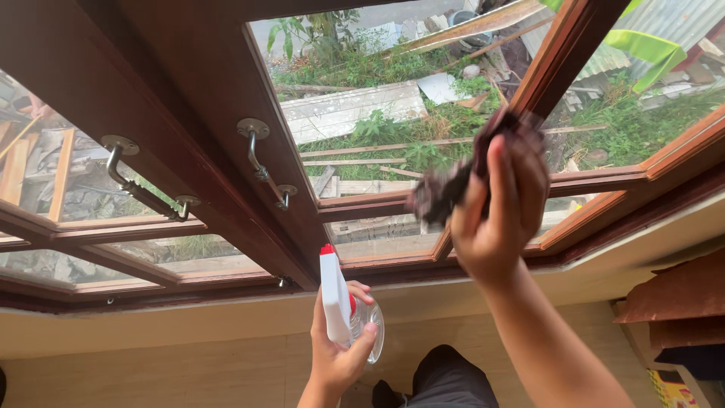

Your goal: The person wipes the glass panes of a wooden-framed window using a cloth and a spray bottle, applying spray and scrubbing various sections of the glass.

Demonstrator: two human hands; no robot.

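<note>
Wiping window pane (393,113) with dark cloth (453,181) bunched under right hand (498,219), fingers pressed together on it; left hand (336,351) wrapped around spray bottle (336,298) held low; best with even pressure, overlapping strokes toward wooden frame (362,204).

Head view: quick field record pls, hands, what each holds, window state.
left hand: holds a spray bottle, white with red nozzle tip, clear body
right hand: presses a dark cloth to the window pane
window frame: dark red-brown wood
latch handles: two, metal, on the frame
outside: planks, weeds, debris
</note>
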